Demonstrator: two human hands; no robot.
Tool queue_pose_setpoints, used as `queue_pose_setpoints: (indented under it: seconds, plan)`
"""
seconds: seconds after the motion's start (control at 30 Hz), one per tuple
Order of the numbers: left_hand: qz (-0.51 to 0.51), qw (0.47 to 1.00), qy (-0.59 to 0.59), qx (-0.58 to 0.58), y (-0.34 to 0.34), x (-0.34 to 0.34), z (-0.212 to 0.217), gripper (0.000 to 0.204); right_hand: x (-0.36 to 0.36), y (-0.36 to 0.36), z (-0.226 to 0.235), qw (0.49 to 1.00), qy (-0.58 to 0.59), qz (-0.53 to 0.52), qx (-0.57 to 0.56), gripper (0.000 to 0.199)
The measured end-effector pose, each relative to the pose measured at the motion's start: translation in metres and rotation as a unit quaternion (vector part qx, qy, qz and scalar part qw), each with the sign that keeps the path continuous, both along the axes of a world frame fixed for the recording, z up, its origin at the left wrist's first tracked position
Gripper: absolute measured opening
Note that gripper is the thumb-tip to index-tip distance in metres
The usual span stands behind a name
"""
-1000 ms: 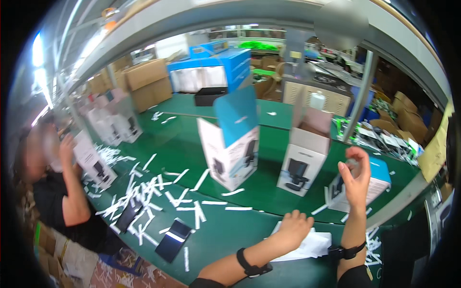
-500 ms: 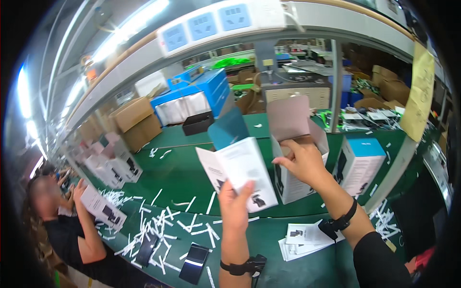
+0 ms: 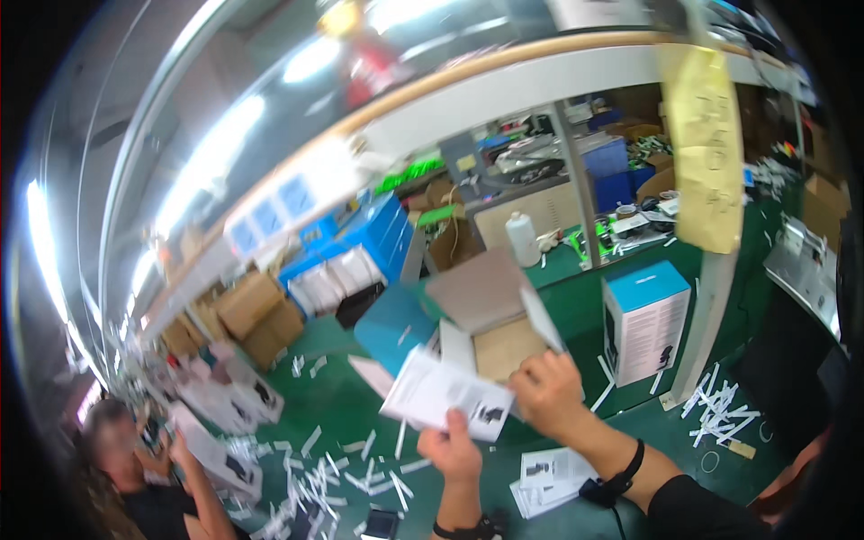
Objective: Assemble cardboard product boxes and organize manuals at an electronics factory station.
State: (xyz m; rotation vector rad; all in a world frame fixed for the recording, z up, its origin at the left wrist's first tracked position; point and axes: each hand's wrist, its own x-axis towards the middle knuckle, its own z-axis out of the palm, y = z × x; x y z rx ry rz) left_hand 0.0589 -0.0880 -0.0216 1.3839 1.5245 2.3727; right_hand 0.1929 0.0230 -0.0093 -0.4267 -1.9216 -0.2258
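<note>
My left hand holds a white printed leaflet, its thumb over the lower edge. Beyond it stands an open box with its greyish-pink lid raised and brown cardboard inside. Close to the leaflet's right end, my right hand is at the box's near right edge. Its fingers are curled and closed; what they grip, if anything, is hidden. A teal flap rises behind the leaflet, and I cannot tell what it is attached to. Below my right hand lies a stack of printed leaflets.
A closed teal-topped box stands right, beside a metal post. White paper strips are scattered about the green table. A white bottle stands beyond the open box. At left, a person sits beside several white boxes.
The view has swung right and tilted. My left hand has tipped the leaflet from upright to nearly flat. My right hand has come from the box's opening to its near edge, beside the leaflet.
</note>
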Motion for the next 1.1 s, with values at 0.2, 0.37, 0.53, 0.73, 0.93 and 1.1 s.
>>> queue_pose_setpoints:
  seconds: [0.2, 0.37, 0.53, 0.73, 0.93, 1.1]
  plan:
    - [0.16, 0.981, 0.061, 0.087, 0.067, 0.008, 0.046, 0.036, 0.024, -0.003, 0.009, 0.995, -0.029, -0.071, -0.06, 0.011]
    - [0.232, 0.955, 0.154, 0.097, 0.116, 0.002, 0.076, 0.024, 0.051, 0.018, 0.017, 0.983, -0.011, -0.019, -0.185, 0.007]
    - [0.251, 0.908, 0.331, -0.048, 0.14, 0.019, 0.072, 0.027, 0.051, 0.027, 0.018, 0.965, -0.038, -0.013, -0.258, 0.019]
    - [0.343, 0.839, 0.411, -0.1, 0.151, 0.002, 0.057, 0.034, 0.068, 0.028, 0.027, 0.957, -0.042, 0.037, -0.286, 0.019]
    - [0.284, 0.883, 0.363, -0.084, 0.142, 0.011, 0.057, 0.04, 0.08, 0.033, 0.043, 0.955, 0.176, -0.012, -0.24, 0.008]
    - [0.266, 0.887, 0.354, -0.135, 0.151, 0.014, 0.067, 0.038, 0.1, 0.059, 0.054, 0.919, 0.306, -0.017, -0.249, 0.015]
